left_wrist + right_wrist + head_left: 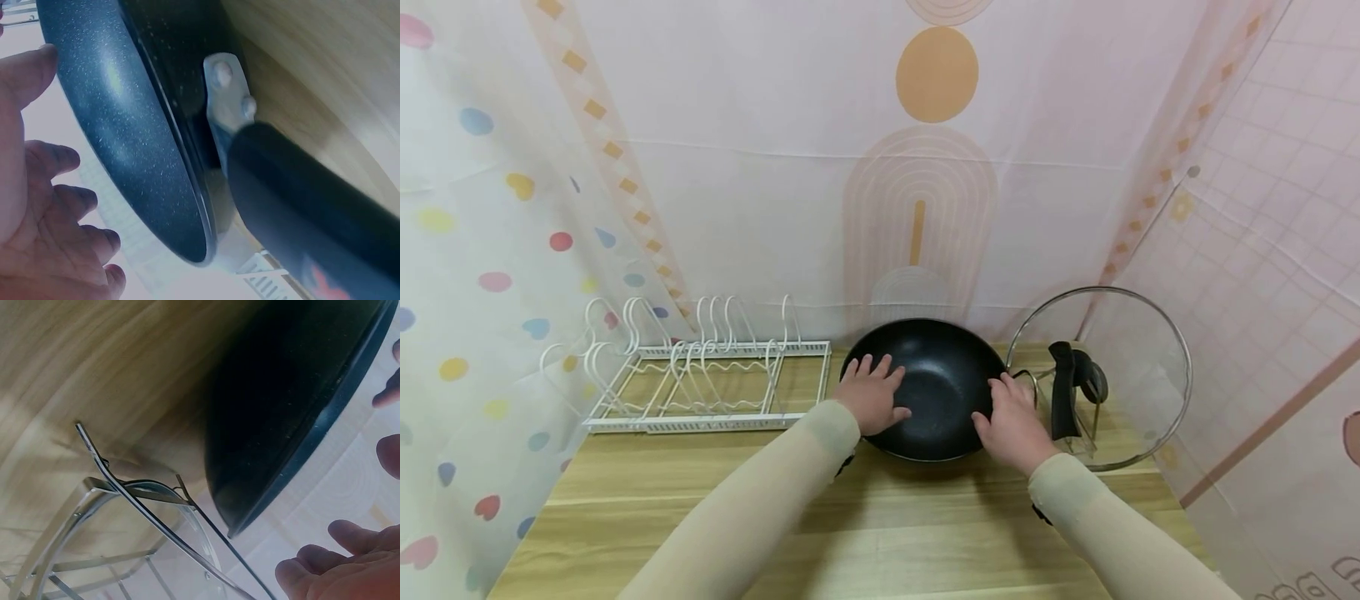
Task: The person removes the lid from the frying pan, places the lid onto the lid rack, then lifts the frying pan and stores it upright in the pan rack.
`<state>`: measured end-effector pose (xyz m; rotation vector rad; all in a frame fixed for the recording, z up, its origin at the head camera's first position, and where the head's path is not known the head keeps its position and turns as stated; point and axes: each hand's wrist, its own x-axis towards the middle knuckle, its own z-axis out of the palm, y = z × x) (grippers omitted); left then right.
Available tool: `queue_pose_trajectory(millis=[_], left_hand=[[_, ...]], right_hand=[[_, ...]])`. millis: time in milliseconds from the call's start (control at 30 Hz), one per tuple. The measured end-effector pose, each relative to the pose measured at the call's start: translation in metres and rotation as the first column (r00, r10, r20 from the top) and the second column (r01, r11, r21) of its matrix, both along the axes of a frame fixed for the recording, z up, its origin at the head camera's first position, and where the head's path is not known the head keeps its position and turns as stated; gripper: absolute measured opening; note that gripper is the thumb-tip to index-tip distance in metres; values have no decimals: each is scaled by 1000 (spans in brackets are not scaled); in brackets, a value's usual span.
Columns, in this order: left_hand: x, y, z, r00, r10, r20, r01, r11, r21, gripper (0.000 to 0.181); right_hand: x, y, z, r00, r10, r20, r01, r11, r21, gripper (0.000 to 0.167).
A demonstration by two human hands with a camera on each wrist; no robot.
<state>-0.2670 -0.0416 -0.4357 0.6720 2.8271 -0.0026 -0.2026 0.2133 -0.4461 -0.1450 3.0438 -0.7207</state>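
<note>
A black wok [936, 396] rests on the wooden table, its speckled dark inside facing up. My left hand [871, 400] is over the wok's left rim with fingers spread. At the right rim is my right hand [1018, 427], fingers loosely extended. Neither hand grips anything; whether they touch the rim I cannot tell. In the left wrist view, a black handle [300, 194] joins the wok through a riveted metal bracket [226, 90]; my left forearm hides it in the head view. The right wrist view has my right fingers [350, 537] apart from the wok's side [281, 406].
Right of the wok, a glass lid [1189, 375] with a black handle [1063, 396] stands upright in a metal wire stand [144, 509]. A white wire dish rack [715, 423] lies at the left. Patterned curtains [760, 225] border the wooden table [895, 533].
</note>
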Motion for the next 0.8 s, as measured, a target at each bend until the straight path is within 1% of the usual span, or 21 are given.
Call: queue_pose_trajectory(millis=[200, 300, 500, 667, 800], left_hand=[[2, -11, 1, 1000, -4, 6, 3, 1000, 23, 77], [3, -17, 2, 1000, -4, 11, 4, 1000, 20, 77], [4, -28, -1, 1000, 7, 26, -7, 1000, 24, 77], [9, -35, -2, 1000, -4, 19, 4, 1000, 7, 78], [13, -40, -3, 1000, -1, 30, 1, 1000, 22, 77]], right_hand=[[-1, 1, -4, 1000, -12, 10, 12, 1000, -6, 65], [-2, 1, -7, 1000, -11, 14, 11, 1000, -4, 65], [-3, 1, -10, 999, -14, 31, 14, 1000, 0, 66], [-3, 1, -11, 998, -13, 58, 13, 1000, -5, 66], [-3, 0, -13, 998, -13, 68, 14, 1000, -4, 67]])
